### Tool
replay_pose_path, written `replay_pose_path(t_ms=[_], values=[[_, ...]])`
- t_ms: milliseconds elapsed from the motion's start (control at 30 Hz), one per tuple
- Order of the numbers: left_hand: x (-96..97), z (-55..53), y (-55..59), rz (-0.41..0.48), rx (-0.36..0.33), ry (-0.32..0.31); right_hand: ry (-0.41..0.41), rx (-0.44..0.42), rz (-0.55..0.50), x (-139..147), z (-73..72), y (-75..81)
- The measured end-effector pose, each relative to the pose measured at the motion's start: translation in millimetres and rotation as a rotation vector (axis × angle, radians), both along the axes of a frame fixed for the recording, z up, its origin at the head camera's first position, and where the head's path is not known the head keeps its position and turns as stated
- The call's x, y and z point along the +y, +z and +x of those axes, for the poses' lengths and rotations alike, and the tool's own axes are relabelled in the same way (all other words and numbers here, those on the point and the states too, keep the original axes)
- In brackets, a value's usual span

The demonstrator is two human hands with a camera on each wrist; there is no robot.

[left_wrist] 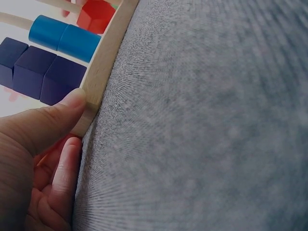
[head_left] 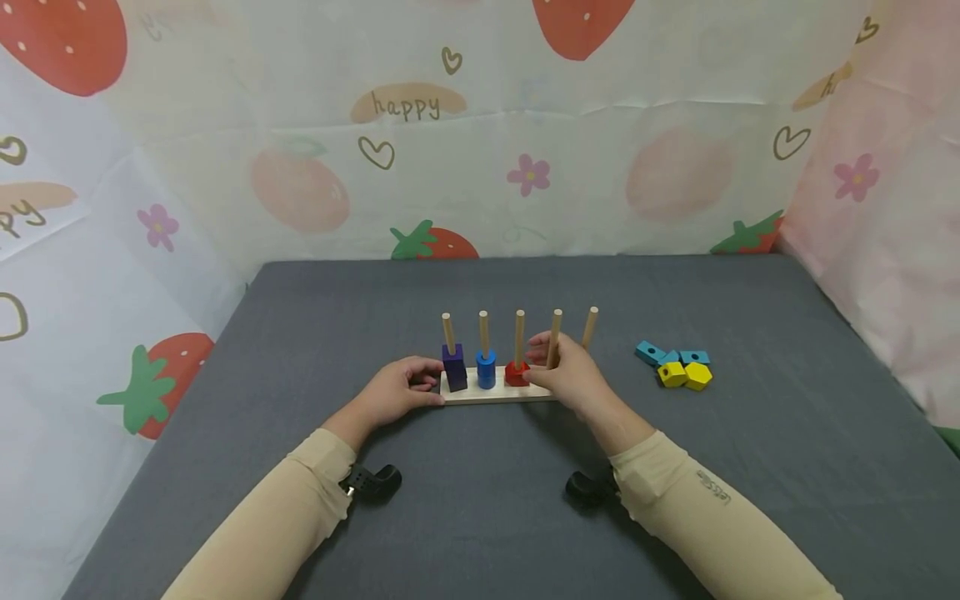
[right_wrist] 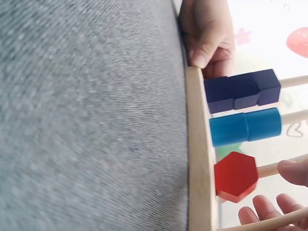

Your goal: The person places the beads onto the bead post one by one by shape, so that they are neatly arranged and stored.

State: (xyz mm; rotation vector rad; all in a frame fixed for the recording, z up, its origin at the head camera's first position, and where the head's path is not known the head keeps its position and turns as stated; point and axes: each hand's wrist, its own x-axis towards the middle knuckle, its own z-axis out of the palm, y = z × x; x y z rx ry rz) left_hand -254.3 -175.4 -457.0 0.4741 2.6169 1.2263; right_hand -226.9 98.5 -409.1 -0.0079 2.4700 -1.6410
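A wooden peg board (head_left: 495, 396) with upright dowels stands mid-table. My left hand (head_left: 393, 392) grips its left end, the thumb on the front edge and the fingers curled at the end. On the leftmost dowel are stacked dark purple square blocks (left_wrist: 45, 72); blue cylinders (right_wrist: 246, 126) sit on the one beside it. A red faceted block (right_wrist: 236, 176) is low on the middle dowel. My right hand (head_left: 573, 379) is beside that block and around the fourth dowel, its thumb and fingers spread apart with no block between them. The rightmost dowel rises behind this hand.
To the right of the board lie several loose blocks: light blue ones (head_left: 649, 352) and yellow six-sided ones (head_left: 698, 377). Grey cloth (head_left: 480, 517) covers the table. A printed curtain (head_left: 585, 108) hangs along the back and sides.
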Motion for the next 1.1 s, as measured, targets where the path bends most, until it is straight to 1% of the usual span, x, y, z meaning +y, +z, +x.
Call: replay_pose_path(t_ms=[167,267,400,567,733,1000,1100], values=[[0.1,1.0,1.1,0.000,0.001,-0.003,0.030,0.033,0.015,6,5.8,8.5],[-0.1,0.9,1.4,0.001,-0.008,0.007,0.037,0.053,0.029,9,8.6,14.3],[-0.8,0.3,0.9,0.001,-0.015,0.016,0.046,0.076,0.027,11,12.0,22.9],[-1.7,-0.7,-0.4,-0.004,-0.011,0.011,0.056,0.108,0.022,14,16.2,33.0],[-2.2,-0.9,-0.8,-0.006,0.001,0.000,0.067,0.145,-0.011,17,21.2,43.5],[-1.2,-0.7,-0.7,-0.005,-0.007,0.004,0.076,0.173,-0.043,28,28.0,55.6],[-0.8,-0.8,-0.3,-0.005,-0.005,0.001,0.094,0.185,-0.086,34,30.3,58.5]])
